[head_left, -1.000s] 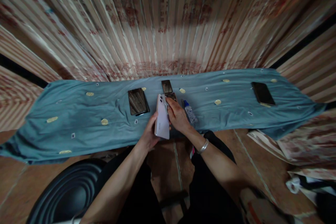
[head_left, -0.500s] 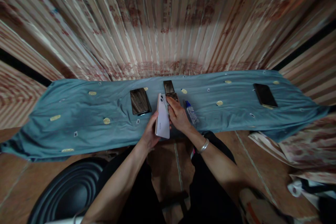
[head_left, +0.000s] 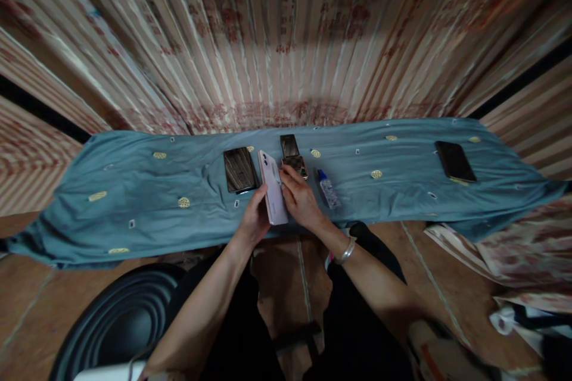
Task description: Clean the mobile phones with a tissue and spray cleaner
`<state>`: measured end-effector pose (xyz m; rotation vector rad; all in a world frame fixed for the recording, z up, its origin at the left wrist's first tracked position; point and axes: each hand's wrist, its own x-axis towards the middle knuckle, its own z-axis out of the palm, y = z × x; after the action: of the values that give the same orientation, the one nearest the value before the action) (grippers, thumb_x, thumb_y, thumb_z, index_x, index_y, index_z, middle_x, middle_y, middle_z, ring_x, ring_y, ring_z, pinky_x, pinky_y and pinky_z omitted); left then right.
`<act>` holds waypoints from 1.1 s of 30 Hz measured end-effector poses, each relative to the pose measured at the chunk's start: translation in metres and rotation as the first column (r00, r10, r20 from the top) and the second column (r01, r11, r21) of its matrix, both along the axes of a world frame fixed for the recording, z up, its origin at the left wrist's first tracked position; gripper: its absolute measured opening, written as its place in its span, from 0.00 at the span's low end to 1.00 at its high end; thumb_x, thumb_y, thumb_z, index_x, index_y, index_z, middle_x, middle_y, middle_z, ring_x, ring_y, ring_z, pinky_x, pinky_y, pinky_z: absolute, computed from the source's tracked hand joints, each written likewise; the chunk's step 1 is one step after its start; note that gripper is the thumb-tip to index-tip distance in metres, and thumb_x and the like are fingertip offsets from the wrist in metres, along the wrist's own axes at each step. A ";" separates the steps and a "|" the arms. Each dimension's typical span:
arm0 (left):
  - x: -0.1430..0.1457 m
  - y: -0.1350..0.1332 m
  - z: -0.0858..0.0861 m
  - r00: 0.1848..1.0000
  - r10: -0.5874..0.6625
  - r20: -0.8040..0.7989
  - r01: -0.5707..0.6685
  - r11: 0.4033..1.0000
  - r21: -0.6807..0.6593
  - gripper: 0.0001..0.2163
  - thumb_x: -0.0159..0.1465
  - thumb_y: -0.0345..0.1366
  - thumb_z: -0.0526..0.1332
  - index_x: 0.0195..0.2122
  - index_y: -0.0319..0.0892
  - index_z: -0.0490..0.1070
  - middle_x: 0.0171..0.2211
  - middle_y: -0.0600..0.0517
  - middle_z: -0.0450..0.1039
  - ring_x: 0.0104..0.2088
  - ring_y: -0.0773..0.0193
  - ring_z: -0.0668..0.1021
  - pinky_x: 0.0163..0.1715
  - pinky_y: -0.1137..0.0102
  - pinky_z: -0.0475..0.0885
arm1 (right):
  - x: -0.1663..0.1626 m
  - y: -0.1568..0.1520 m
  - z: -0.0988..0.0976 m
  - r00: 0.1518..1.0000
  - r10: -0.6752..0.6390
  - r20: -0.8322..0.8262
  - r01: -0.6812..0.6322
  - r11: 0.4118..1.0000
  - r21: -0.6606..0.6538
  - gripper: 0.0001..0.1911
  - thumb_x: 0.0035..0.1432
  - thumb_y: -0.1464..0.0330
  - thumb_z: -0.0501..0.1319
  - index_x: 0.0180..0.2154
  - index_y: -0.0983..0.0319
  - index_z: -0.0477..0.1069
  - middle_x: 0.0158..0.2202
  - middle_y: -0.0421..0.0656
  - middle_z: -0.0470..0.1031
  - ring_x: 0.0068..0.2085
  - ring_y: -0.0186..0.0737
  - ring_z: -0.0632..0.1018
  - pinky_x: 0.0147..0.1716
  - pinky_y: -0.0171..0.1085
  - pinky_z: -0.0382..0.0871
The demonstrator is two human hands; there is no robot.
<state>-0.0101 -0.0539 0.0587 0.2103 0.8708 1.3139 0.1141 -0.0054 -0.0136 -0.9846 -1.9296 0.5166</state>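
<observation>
A pale pink phone (head_left: 272, 193) lies back-up, camera end away from me, over the near edge of a blue cloth (head_left: 134, 202). My left hand (head_left: 254, 218) grips its left side and lower end. Closed against the phone's right side, my right hand (head_left: 300, 202) has its fingers curled at the edge; a silver bracelet (head_left: 346, 250) sits on that wrist. Just beyond my right fingers is a small dark folded phone (head_left: 295, 164).
On the cloth also lie a dark striped phone (head_left: 240, 170), another small dark device (head_left: 289, 145), a little clear bottle with a blue cap (head_left: 328, 188) and a black phone (head_left: 454, 161) far right. A striped curtain hangs behind. A black round object (head_left: 111, 321) sits lower left.
The pink phone has been lowered from a raised, tilted hold to nearly flat on the cloth, shifting slightly left. Both hands stayed on it.
</observation>
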 end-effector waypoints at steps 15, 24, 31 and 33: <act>-0.020 0.012 -0.014 1.000 0.008 -0.001 -0.008 1.000 0.015 0.14 0.65 0.39 0.61 0.46 0.36 0.79 0.31 0.47 0.83 0.37 0.58 0.85 0.41 0.69 0.79 | -0.001 -0.026 0.007 0.984 0.135 0.115 -0.145 0.986 0.078 0.28 0.66 0.78 0.50 0.64 0.60 0.67 0.61 0.51 0.73 0.65 0.47 0.71 0.65 0.52 0.68; -0.027 0.015 -0.007 0.998 0.057 0.035 -0.057 0.998 0.005 0.20 0.65 0.45 0.60 0.50 0.35 0.77 0.39 0.41 0.84 0.47 0.51 0.84 0.51 0.61 0.77 | -0.007 -0.039 0.011 0.980 0.168 0.106 -0.178 0.980 0.086 0.27 0.68 0.75 0.50 0.65 0.61 0.66 0.61 0.53 0.74 0.63 0.48 0.73 0.64 0.52 0.69; -0.027 0.022 -0.009 0.988 0.150 0.031 -0.149 0.988 -0.030 0.15 0.60 0.44 0.66 0.41 0.36 0.78 0.35 0.43 0.83 0.48 0.49 0.84 0.49 0.60 0.78 | -0.007 -0.046 0.019 0.982 0.183 0.035 -0.185 0.980 0.068 0.23 0.71 0.71 0.50 0.62 0.57 0.71 0.58 0.51 0.77 0.60 0.48 0.76 0.60 0.52 0.74; -0.025 0.023 -0.010 0.989 0.145 0.030 -0.144 0.989 -0.035 0.14 0.60 0.43 0.66 0.39 0.37 0.78 0.34 0.44 0.82 0.47 0.50 0.84 0.49 0.61 0.78 | -0.007 -0.046 0.022 0.984 0.174 0.031 -0.176 0.982 0.071 0.22 0.71 0.70 0.50 0.61 0.56 0.73 0.57 0.49 0.78 0.59 0.46 0.77 0.59 0.50 0.74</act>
<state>-0.0347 -0.0307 0.0489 0.1011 0.8924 1.4326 0.1075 -0.0512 0.0084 -0.7825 -2.0535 0.5315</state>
